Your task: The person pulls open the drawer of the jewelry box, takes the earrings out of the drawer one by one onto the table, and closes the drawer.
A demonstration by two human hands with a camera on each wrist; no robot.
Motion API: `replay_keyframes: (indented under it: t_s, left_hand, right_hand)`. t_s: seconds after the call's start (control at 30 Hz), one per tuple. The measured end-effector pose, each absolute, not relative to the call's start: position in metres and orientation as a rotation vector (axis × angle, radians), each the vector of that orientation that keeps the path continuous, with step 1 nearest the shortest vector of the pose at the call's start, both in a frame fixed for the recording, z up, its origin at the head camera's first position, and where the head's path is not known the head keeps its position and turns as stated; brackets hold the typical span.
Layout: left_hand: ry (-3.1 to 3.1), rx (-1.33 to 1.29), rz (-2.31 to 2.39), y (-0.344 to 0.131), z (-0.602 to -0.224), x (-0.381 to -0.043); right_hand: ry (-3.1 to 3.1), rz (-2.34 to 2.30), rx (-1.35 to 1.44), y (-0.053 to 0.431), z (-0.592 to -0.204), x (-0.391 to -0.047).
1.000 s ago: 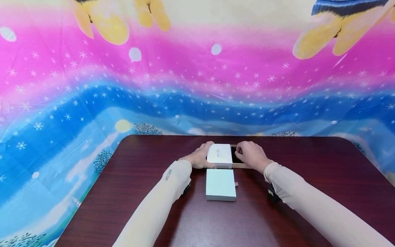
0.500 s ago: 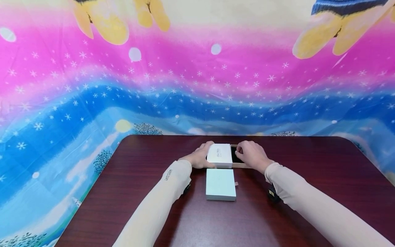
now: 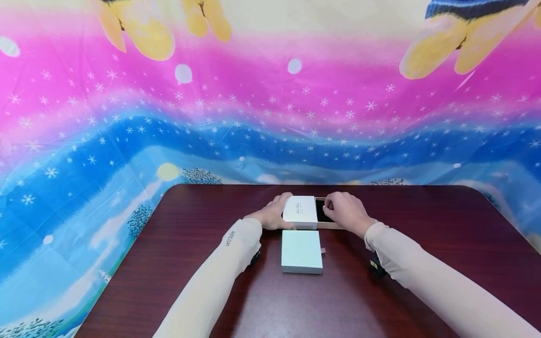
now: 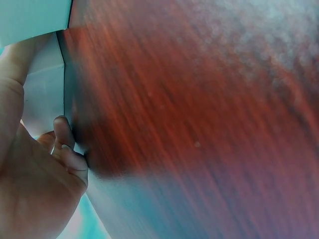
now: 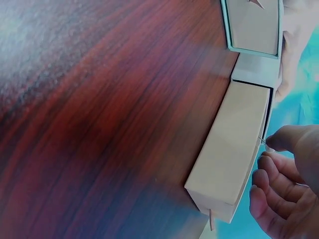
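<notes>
A white box sleeve (image 3: 299,209) with small print lies toward the back of the table. Its beige drawer (image 5: 227,144) is slid partly out to the right and shows a dark inside. My left hand (image 3: 272,213) grips the sleeve's left end, thumb along the near side and fingers at the far side. Over the drawer, my right hand (image 3: 346,211) pinches a small, thin, shiny piece (image 5: 264,142) between thumb and forefinger, right at the drawer's rim; its kind cannot be told. A pale mint box (image 3: 301,249) lies just in front of the sleeve.
The mint box has a small ribbon tab (image 3: 323,250) on its right side, and the drawer has one (image 5: 211,220) on its end. All this lies on a dark red-brown wooden table (image 3: 401,253). Behind it hangs a colourful snowflake-patterned cloth (image 3: 270,103).
</notes>
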State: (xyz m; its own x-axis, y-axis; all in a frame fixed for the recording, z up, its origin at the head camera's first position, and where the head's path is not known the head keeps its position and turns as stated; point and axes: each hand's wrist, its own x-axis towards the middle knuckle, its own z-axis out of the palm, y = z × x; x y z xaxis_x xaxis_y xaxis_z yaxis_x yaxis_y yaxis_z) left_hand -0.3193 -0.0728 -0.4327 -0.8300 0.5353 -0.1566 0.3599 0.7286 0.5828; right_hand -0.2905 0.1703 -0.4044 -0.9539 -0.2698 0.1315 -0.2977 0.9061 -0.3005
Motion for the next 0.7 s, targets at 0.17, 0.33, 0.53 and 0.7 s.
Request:
replay_keyframes:
  t_s: [0.17, 0.33, 0.53, 0.7]
  left_hand:
    - [2.622, 0.705, 0.783, -0.0736, -0.4332, -0.3204]
    - [2.625, 0.703, 0.780, -0.0739, -0.4338, -0.3213]
    - [2.620, 0.696, 0.774, -0.0729, -0.4329, -0.3202]
    - [2.619, 0.700, 0.781, -0.0726, -0.4329, -0.3200]
  right_hand:
    - [-2.977, 0.488, 0.440, 0.1712, -0.4041, -0.2907]
    - [-2.963, 0.498, 0.435, 0.1718, -0.4046, -0.2894]
    - [-2.948, 0.521, 0.445, 0.1739, -0.4052, -0.2856]
    - [-2.927, 0.539, 0.435, 0.1768, -0.4053, -0.2830]
